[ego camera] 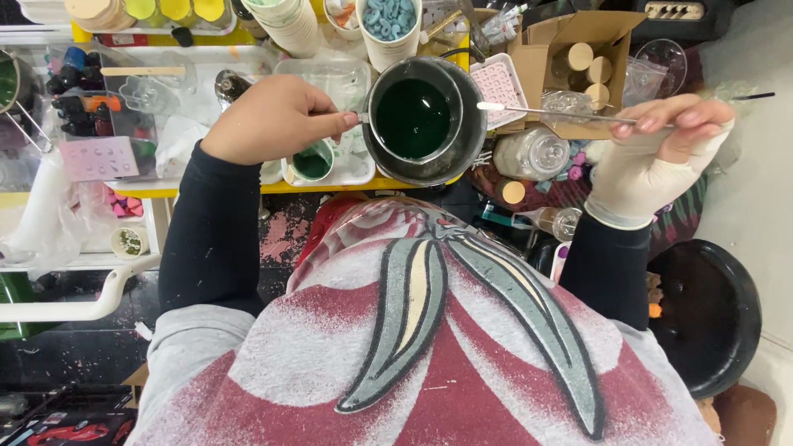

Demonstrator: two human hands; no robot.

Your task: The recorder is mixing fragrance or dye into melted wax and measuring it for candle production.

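My left hand (273,116) pinches the short handle of a small metal pot (413,118) filled with dark green liquid. That pot sits inside a larger grey pot (467,140) at the yellow table's (248,187) front edge. My right hand (661,136), partly in a white glove, grips the end of a long thin metal spatula (549,111). Its tip hovers just right of the pots, above a clear plastic jar (533,153).
A white tray (347,83) holds a small cup of green liquid (312,161). A cardboard box of round wooden lids (582,62), a white cup of blue pieces (390,21), moulds and dye bottles (78,91) crowd the table. A black bin (706,314) stands at lower right.
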